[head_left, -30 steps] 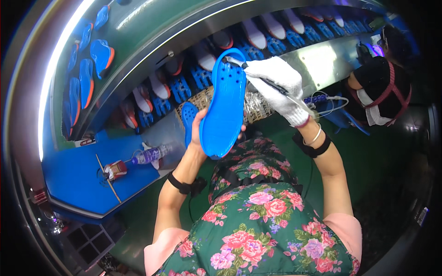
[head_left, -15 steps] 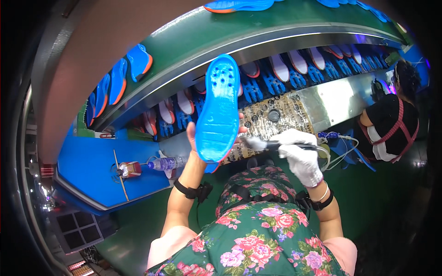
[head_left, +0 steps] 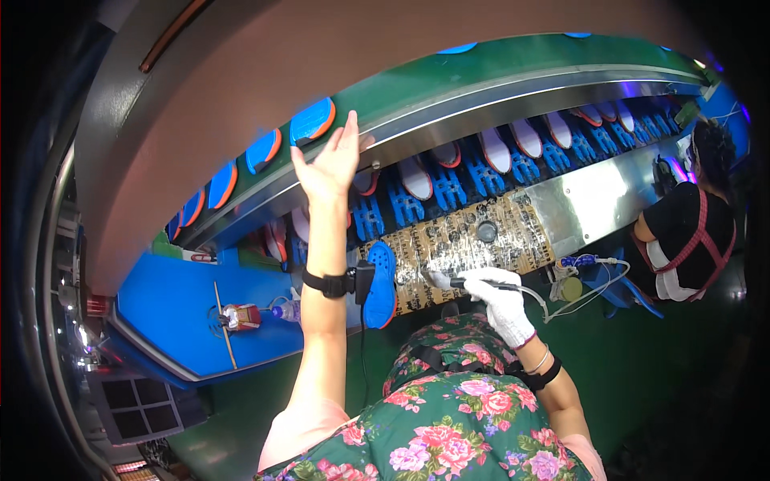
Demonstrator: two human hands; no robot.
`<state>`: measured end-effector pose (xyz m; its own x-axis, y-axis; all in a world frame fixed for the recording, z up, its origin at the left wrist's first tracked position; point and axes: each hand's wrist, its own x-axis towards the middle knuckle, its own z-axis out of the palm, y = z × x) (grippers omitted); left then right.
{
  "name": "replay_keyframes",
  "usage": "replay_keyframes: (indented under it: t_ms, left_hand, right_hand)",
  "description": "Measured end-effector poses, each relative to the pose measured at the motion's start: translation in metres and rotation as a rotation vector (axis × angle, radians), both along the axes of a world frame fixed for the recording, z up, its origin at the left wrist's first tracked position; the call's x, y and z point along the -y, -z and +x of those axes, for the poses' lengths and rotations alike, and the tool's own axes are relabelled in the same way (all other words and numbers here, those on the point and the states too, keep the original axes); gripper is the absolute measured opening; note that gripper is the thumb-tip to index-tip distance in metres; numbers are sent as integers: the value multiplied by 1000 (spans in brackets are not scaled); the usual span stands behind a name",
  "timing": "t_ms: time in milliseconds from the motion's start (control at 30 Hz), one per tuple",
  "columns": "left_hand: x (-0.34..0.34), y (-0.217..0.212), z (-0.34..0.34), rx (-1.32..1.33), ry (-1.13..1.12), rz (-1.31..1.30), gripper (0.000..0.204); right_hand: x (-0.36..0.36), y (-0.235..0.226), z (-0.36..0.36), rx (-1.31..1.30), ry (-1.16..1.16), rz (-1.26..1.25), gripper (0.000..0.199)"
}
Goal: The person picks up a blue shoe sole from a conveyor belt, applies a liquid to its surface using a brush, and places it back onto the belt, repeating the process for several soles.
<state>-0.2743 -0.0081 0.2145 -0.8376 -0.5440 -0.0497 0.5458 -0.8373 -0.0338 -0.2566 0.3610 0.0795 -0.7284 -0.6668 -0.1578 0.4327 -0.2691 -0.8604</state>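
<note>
My bare left hand point(head_left: 330, 164) is stretched out to the green conveyor belt point(head_left: 401, 103), fingers apart and nothing in the palm. Just beyond its fingertips lies a blue shoe sole with an orange edge point(head_left: 311, 122). In a white knit glove, my right hand point(head_left: 499, 303) is closed round a dark-handled brush point(head_left: 457, 281) with a hose running from it. The bristles are low over the taped brown work surface point(head_left: 457, 256). Beside my left wrist strap, another blue sole point(head_left: 381, 284), with holes at its far end, rests at that surface's left end.
Several blue soles point(head_left: 222, 184) line the belt at left. Below the belt stands a row of blue racks point(head_left: 407, 200) with pale-soled shoe uppers point(head_left: 415, 178). A blue side table point(head_left: 176, 313) holds a bottle point(head_left: 286, 311). At right sits another person point(head_left: 690, 232).
My left hand has let go of the blue sole and reached up to the belt. That sole now lies on the work surface. My right hand has lowered the brush slightly and moved left.
</note>
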Motion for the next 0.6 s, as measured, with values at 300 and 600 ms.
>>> replay_keyframes:
  t_ms: [300, 600]
  left_hand:
    - [-93, -36, -168, 752, 191, -1549, 82]
    - [-6, -21, -272, 1054, -324, -2548, 52]
  right_hand:
    - [-8, 11, -12, 16, 78, 31, 20]
    - [-28, 21, -9, 81, 228, 30, 17]
